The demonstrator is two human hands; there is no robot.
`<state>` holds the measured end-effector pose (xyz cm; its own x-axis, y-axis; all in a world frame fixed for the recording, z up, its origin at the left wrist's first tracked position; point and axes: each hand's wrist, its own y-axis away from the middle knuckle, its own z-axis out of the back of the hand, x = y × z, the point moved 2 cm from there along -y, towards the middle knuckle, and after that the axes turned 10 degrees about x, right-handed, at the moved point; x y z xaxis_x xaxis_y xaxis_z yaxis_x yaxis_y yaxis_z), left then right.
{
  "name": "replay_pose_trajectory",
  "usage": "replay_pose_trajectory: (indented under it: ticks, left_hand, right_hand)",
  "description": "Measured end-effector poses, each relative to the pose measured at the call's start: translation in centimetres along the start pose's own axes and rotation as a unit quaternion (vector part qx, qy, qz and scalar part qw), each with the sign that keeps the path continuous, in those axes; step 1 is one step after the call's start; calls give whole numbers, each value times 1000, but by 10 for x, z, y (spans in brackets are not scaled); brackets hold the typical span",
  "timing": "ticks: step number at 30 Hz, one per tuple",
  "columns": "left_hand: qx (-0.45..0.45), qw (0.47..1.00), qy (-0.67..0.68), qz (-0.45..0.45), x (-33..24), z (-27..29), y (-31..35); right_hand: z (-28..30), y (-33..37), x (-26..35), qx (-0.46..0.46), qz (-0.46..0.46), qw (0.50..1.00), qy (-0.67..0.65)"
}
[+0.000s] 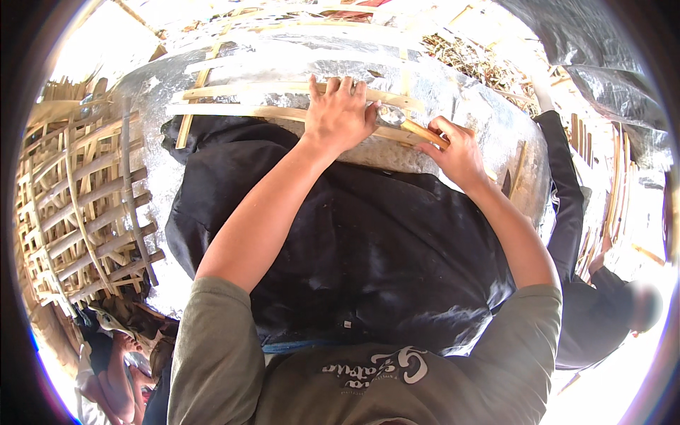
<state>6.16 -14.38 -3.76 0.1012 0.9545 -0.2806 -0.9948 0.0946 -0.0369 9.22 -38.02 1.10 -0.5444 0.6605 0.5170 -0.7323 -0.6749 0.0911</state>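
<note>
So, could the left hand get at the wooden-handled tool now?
Probably yes: the left hand lies on bamboo strips, its thumb beside the far end of the wooden-handled tool, nothing visible between; the right hand holds it.

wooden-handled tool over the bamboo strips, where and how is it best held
Probably by the lower-right end of its wooden handle, coming from the right, where the right grip holds it: the slim, straight handle slants down-right, away from the silvery head.

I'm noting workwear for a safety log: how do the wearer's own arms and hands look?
The left hand and right hand are ungloved. No watch or bracelet shows on the bare forearms. Short, plain olive-grey sleeves have stitched hems.
</note>
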Motion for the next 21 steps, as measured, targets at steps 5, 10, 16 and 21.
replay_pose_trajectory:
  ticks: [5, 10, 16, 21]
  left_hand:
    - [17, 1000, 4, 9, 1, 1, 0]
    - [4, 1000, 24, 10, 3, 0, 1]
    - [56, 997, 48, 27, 6, 0, -2]
    - [65, 993, 93, 41, 8, 1, -1]
  right_hand:
    - [-1, 0, -2, 6, -8, 1000, -1]
    - [1, 0, 4, 6, 2, 1000, 2]
    - [0, 2, 2, 4, 41, 999, 21]
    - [2, 2, 6, -1, 56, 998, 36]
